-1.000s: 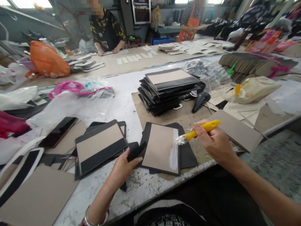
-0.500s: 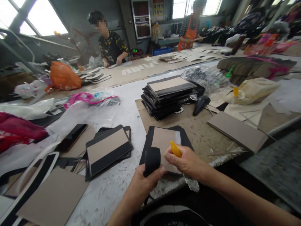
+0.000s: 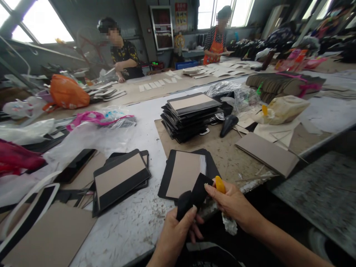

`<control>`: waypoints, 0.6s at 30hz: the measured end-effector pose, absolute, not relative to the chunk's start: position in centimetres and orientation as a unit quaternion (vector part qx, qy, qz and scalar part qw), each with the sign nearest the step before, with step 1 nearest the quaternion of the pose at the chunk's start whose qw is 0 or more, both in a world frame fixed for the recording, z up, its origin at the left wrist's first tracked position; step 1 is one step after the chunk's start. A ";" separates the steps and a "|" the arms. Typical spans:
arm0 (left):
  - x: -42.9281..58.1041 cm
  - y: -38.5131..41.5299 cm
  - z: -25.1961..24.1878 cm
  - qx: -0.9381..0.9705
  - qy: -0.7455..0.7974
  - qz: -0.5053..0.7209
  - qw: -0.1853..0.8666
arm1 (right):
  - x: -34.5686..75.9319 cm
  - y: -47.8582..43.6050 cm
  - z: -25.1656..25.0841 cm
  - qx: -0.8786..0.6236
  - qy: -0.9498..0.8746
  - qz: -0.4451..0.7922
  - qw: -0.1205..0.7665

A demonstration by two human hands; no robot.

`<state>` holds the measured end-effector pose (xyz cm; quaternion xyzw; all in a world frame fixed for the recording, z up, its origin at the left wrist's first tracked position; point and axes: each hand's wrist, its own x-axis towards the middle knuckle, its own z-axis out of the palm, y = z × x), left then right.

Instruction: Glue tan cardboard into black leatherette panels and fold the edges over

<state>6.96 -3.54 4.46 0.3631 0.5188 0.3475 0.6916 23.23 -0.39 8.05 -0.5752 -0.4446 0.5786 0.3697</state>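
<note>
My left hand (image 3: 178,228) is closed, thumb and fingers gripping one end of a black strip (image 3: 200,191) that bends between my hands. My right hand (image 3: 233,202) pinches the strip's other end, and a yellow-handled brush (image 3: 220,184) with a white, crusted lower end is tucked in the same grip. Just beyond my hands lies a beige panel with black borders (image 3: 182,172). Along its right edge runs a whitish, wet-looking band. Another dark panel (image 3: 213,163) lies partly hidden beneath it.
A stack of black-edged panels (image 3: 191,120) stands behind. More panels (image 3: 121,176) lie to the left, beside a large beige board (image 3: 52,235). A tan board (image 3: 267,154) rests at the right near the table edge. Two people (image 3: 126,55) work at the far table.
My right hand has moved from the panel to the black strip and now pinches its end, still holding the brush. The strip, curled before, is stretched out between both hands.
</note>
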 end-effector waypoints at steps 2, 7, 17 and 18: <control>7.2 -4.7 3.4 0.344 0.536 0.356 0.684 | 23.8 -1.0 7.2 -0.594 -0.401 0.587 0.377; 8.1 -6.9 2.1 0.322 0.595 0.373 0.635 | 25.3 -1.6 6.2 -0.623 -0.354 0.582 0.385; 9.7 -5.9 2.8 0.273 0.614 0.387 0.632 | 27.2 4.0 8.0 -0.625 -0.578 0.441 0.283; 9.8 -5.7 2.8 0.269 0.616 0.378 0.637 | 27.2 4.9 8.1 -0.623 -0.598 0.428 0.268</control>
